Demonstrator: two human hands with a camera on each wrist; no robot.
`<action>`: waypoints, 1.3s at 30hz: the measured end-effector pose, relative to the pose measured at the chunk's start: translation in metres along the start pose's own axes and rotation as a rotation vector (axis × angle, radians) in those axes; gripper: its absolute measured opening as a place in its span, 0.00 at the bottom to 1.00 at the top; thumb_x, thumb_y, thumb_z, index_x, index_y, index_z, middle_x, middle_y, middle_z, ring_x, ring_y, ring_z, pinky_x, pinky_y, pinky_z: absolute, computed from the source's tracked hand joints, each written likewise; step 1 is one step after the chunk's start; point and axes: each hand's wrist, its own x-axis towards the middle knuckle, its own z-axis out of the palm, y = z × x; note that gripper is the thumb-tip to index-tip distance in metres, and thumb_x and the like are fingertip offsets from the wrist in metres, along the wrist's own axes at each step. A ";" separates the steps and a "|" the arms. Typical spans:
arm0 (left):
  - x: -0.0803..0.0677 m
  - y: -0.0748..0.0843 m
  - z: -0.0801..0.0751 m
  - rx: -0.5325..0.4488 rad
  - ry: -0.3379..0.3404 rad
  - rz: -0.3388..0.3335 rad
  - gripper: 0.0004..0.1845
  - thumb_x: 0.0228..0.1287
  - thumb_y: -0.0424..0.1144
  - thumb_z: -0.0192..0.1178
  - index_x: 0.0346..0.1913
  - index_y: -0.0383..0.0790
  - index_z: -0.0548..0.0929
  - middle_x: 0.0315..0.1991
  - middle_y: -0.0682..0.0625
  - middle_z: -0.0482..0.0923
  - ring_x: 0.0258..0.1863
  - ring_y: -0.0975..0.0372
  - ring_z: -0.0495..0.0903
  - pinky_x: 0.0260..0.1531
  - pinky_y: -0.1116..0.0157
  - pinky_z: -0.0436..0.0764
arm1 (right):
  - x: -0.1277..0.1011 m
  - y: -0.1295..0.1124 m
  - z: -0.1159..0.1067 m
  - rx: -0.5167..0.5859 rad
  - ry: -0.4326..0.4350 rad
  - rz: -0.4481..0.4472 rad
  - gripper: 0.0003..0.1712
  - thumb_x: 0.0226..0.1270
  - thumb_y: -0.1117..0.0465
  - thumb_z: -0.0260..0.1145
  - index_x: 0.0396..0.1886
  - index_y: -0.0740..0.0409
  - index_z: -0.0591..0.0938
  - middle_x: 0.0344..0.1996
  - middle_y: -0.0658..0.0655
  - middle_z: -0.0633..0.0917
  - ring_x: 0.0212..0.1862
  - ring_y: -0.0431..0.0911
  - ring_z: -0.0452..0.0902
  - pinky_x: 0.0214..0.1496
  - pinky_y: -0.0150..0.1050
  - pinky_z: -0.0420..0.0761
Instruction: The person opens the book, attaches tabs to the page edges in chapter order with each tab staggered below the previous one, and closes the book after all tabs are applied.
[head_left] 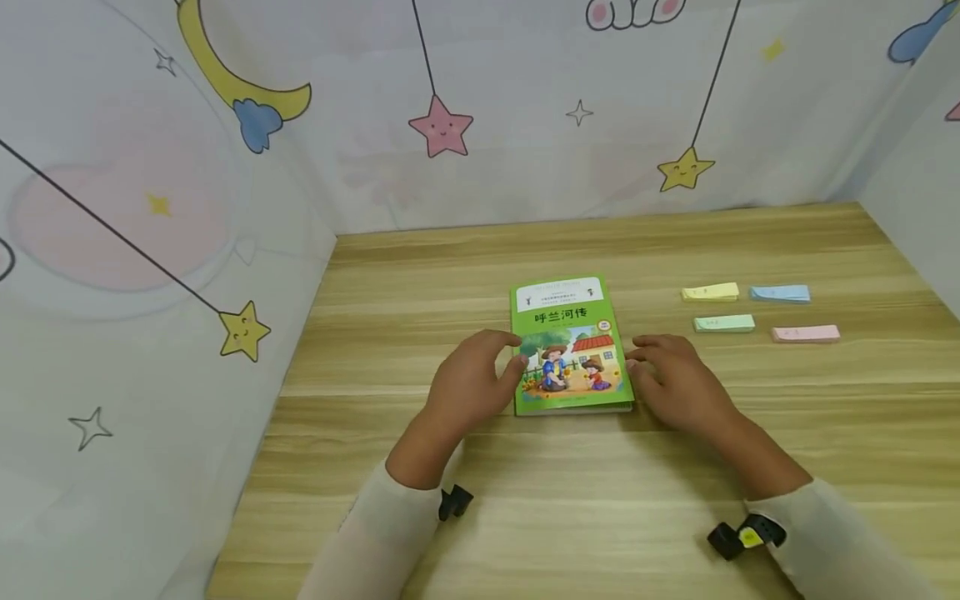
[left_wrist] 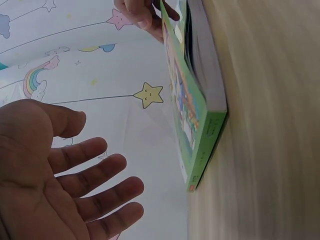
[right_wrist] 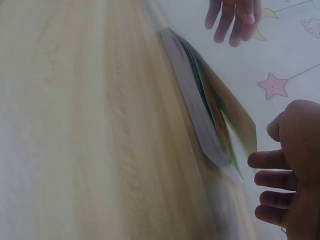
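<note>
A green children's book (head_left: 570,346) lies flat on the wooden table (head_left: 600,500), between my two hands. My left hand (head_left: 476,379) hovers at the book's left edge with its fingers spread and relaxed. In the left wrist view that left hand (left_wrist: 65,170) stands apart from the book (left_wrist: 197,115). My right hand (head_left: 675,379) is at the book's right edge. There the front cover (right_wrist: 225,115) stands slightly raised off the pages, with the right hand's fingers (right_wrist: 270,160) stretched toward it.
Four small sticky-note pads lie to the right of the book: yellow (head_left: 710,292), blue (head_left: 780,293), green (head_left: 723,323) and pink (head_left: 806,333). Cloth printed with stars and a moon (head_left: 225,167) walls the table at the back and on both sides.
</note>
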 end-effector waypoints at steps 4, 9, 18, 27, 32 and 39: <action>-0.006 0.006 0.008 0.032 -0.039 0.013 0.20 0.74 0.47 0.62 0.62 0.42 0.83 0.63 0.46 0.80 0.64 0.52 0.77 0.59 0.50 0.77 | -0.004 -0.008 0.006 0.101 0.078 -0.030 0.20 0.82 0.57 0.55 0.57 0.70 0.82 0.62 0.68 0.78 0.69 0.65 0.65 0.67 0.64 0.64; -0.018 0.017 0.009 0.075 0.004 0.088 0.24 0.73 0.47 0.64 0.66 0.41 0.78 0.64 0.44 0.77 0.64 0.51 0.76 0.59 0.51 0.77 | -0.006 -0.028 0.010 0.253 0.073 -0.138 0.24 0.84 0.56 0.51 0.70 0.65 0.72 0.65 0.69 0.73 0.64 0.65 0.69 0.61 0.66 0.68; -0.036 0.034 0.001 0.119 0.427 0.451 0.13 0.65 0.36 0.65 0.51 0.37 0.83 0.52 0.42 0.77 0.50 0.50 0.76 0.51 0.55 0.77 | 0.012 -0.061 0.040 0.113 -0.142 -0.448 0.35 0.76 0.55 0.61 0.79 0.53 0.63 0.74 0.52 0.68 0.76 0.52 0.58 0.74 0.58 0.59; -0.035 0.049 0.008 0.542 0.444 0.725 0.03 0.61 0.32 0.62 0.35 0.42 0.86 0.39 0.50 0.83 0.44 0.55 0.77 0.46 0.62 0.77 | 0.014 -0.064 0.062 0.063 -0.175 -0.465 0.45 0.70 0.49 0.68 0.79 0.62 0.61 0.75 0.58 0.65 0.78 0.56 0.55 0.76 0.54 0.58; -0.041 0.050 0.014 0.677 0.406 0.591 0.06 0.58 0.32 0.70 0.39 0.42 0.87 0.37 0.49 0.85 0.39 0.55 0.78 0.37 0.63 0.75 | 0.018 -0.063 0.070 0.009 -0.161 -0.512 0.43 0.67 0.48 0.71 0.75 0.63 0.69 0.71 0.57 0.72 0.75 0.53 0.62 0.77 0.51 0.56; -0.044 0.048 0.017 0.687 0.271 0.421 0.19 0.51 0.41 0.79 0.47 0.41 0.87 0.43 0.48 0.85 0.39 0.54 0.80 0.36 0.59 0.78 | 0.019 -0.061 0.080 -0.078 -0.167 -0.503 0.44 0.63 0.44 0.71 0.73 0.62 0.71 0.71 0.57 0.73 0.74 0.54 0.62 0.76 0.51 0.58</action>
